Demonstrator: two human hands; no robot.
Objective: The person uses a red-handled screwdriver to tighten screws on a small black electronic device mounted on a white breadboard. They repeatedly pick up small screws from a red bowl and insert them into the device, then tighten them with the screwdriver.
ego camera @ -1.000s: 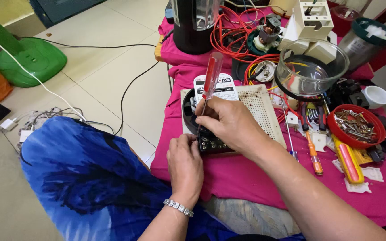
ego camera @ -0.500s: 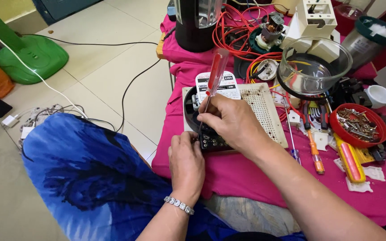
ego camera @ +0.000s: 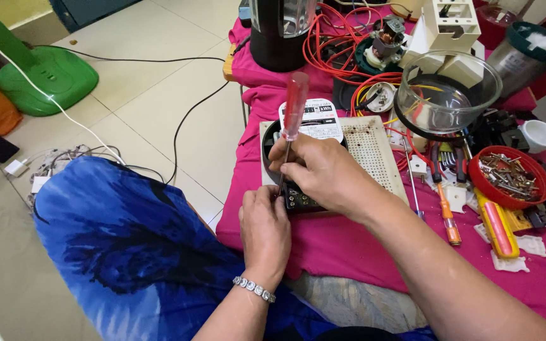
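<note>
Screwdriver (ego camera: 291, 126), upright, between right fingers (ego camera: 285, 158)

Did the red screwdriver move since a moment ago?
No. The red screwdriver in the right hand keeps its upright spot by the white-labelled meter.

Low table under a pink cloth, crowded with repair gear

On the pink cloth (ego camera: 349, 246) lie a perforated white panel (ego camera: 374, 148), a red bowl of screws (ego camera: 510, 177), a clear glass bowl (ego camera: 447, 95), tangled red wires (ego camera: 333, 47), an orange-handled screwdriver (ego camera: 448, 218), and what may be pliers (ego camera: 448, 161).
</note>
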